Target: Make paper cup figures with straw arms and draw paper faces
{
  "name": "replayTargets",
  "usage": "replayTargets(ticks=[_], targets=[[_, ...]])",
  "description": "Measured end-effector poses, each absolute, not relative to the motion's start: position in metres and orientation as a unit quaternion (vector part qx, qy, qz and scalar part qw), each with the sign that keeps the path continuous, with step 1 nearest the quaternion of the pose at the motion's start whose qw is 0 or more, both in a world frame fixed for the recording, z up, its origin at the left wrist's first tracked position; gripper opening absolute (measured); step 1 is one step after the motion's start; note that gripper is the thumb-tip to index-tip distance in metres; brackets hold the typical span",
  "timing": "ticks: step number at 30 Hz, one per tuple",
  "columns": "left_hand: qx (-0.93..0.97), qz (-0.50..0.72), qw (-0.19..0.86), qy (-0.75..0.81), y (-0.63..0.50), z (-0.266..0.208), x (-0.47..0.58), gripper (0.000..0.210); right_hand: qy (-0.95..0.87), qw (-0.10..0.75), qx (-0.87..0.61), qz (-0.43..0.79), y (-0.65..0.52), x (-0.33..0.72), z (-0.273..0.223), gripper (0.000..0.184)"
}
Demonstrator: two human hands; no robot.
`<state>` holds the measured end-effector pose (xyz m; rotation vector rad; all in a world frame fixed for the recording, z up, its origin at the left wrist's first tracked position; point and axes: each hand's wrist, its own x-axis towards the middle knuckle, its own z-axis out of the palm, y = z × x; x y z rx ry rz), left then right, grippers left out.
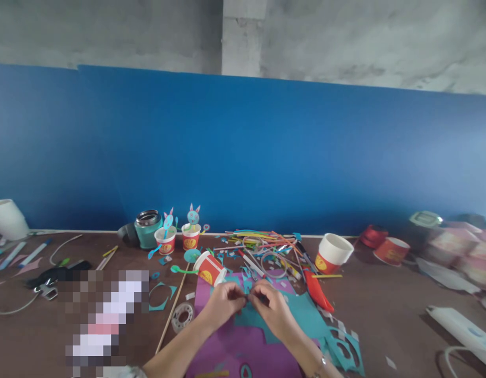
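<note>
My left hand (227,303) and my right hand (271,305) meet at the middle of the table, thumbs and fingers pinched together. What the fingertips hold is too small and too covered to make out. Some small blue paper (247,286) shows just beyond them; whether it is held I cannot tell. Beneath the hands lie a teal sheet (306,312) and a purple sheet (230,349). A red paper cup (211,269) lies tipped beside my left hand, with a green stick (185,270) attached. Behind it, a cup (190,240) carries a blue rabbit-faced paper figure (193,217).
Pipe cleaners and pens (266,247) are heaped at the back. White cups (335,249) stand right of a red pouch (318,294). A tape roll (183,317) and a wooden stick (169,317) lie left. A teal thermos (146,231) stands near the blue partition (243,152).
</note>
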<state>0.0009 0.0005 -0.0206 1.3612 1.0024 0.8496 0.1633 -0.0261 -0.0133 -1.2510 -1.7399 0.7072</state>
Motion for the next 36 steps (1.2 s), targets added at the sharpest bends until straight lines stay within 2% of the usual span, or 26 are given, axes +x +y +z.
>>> replayTargets(ticks=[10, 27, 36], targets=[[0.585, 0.361, 0.59, 0.424, -0.002, -0.016, 0.002, 0.028, -0.682, 0.436, -0.506, 0.297, -0.027, 0.162, -0.009, 0.021], [0.59, 0.358, 0.577, 0.436, -0.004, -0.013, 0.002, 0.033, -0.657, 0.46, -0.5, 0.327, -0.025, 0.162, -0.012, 0.026], [0.622, 0.368, 0.522, 0.452, -0.005, -0.01, 0.0, 0.02, -0.694, 0.432, -0.5, 0.287, -0.027, 0.163, -0.01, 0.015]])
